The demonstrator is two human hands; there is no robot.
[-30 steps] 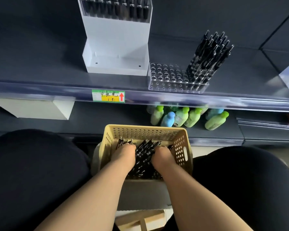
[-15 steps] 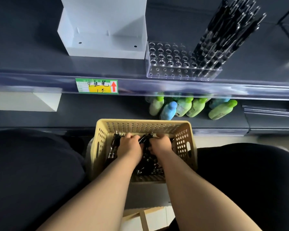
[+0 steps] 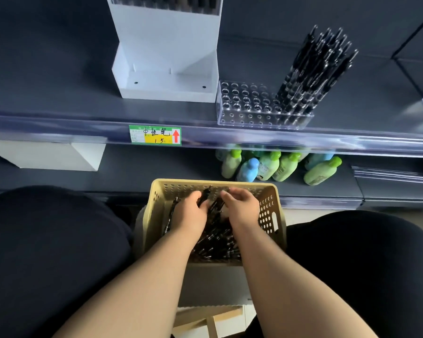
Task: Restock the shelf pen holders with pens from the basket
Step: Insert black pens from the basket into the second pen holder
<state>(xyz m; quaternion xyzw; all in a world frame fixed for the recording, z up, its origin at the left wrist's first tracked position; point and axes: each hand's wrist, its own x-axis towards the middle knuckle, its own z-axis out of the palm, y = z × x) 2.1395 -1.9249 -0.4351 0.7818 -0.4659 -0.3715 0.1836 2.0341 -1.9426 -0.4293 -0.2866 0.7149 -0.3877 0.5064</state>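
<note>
Two hands are down in the basket. The left hand has its fingers curled round a dark pen or two, tips poking up past its knuckles. The right hand bends in twd it, fingers and thumb closing on the same small bunch of pens (how many exactly I can't tell, they blur together).

A sec ago the hands were apart and buried lower in the heap. They've since drawn together at the far end of the basket and come up a bit w/ pens between them. I'd read that as the gathering step about done, w/ the carry up to the shelf next. The rest of the stock lies loose under the wrists.

Beyond the hands, up and to the right of the right hand, sits the clear pen holder. Its right part holds standing pens and its left rows of holes are bare, so plenty left to fill. Straight above the left hand is a white display box, w/ a price tag on the shelf edge between.
</note>
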